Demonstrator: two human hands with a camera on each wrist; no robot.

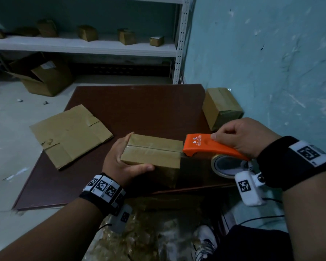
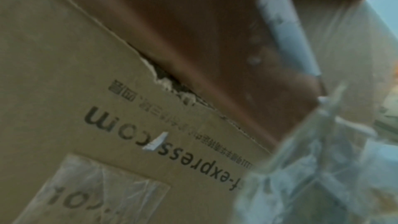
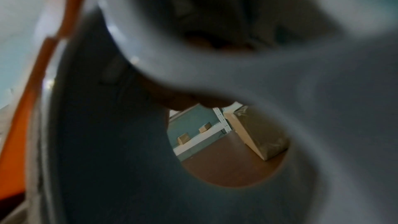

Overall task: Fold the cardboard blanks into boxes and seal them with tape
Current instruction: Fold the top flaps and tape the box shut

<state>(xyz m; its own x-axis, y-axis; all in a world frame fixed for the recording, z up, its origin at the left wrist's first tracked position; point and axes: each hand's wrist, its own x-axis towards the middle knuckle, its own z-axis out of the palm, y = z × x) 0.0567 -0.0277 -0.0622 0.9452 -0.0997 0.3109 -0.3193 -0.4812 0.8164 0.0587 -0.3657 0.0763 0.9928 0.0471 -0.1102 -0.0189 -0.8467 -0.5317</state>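
A folded cardboard box [image 1: 152,153] stands on the brown table [image 1: 139,106] near its front edge, with clear tape along its top seam. My left hand [image 1: 120,161] grips the box's left end, thumb on the near side. My right hand [image 1: 241,136] holds an orange tape dispenser [image 1: 205,146], whose nose touches the box's top right edge. Its tape roll [image 1: 226,164] hangs below my palm. The right wrist view is filled by the blurred dispenser [image 3: 19,134]. A flat cardboard blank [image 1: 70,132] lies on the table's left side.
A taped box [image 1: 220,106] sits at the table's right back by the blue wall, also seen as the taped box [image 3: 258,132]. White shelving [image 1: 83,46] behind holds several small boxes. An open carton [image 1: 43,78] stands on the floor. Printed cardboard [image 2: 86,125] fills the left wrist view.
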